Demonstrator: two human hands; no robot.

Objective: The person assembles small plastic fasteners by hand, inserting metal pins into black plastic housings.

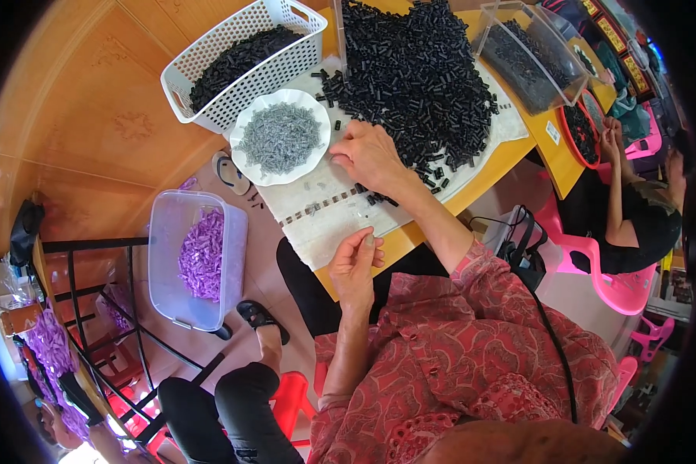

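My right hand (371, 158) reaches over the white cloth (309, 240), fingers bent together beside the rim of a white scalloped bowl (322, 166). Whatever its fingertips hold, if anything, is too small to make out. The bowl is full of small clear plastic pieces (280, 138). Closer to my body, my left hand (354, 267) is raised at the table's edge, thumb pressed to its fingers; what it pinches is hidden. To the right of my right hand spreads a large pile of short black plastic tubes (417, 77). A few clear pieces lie loose on the cloth.
A white perforated basket (247, 66) of black pieces stands behind the bowl. At the back right is a clear bin (530, 58). On the floor, a clear tub (236, 263) holds purple pieces. Another person's hands (611, 139) work near a red tray (578, 135).
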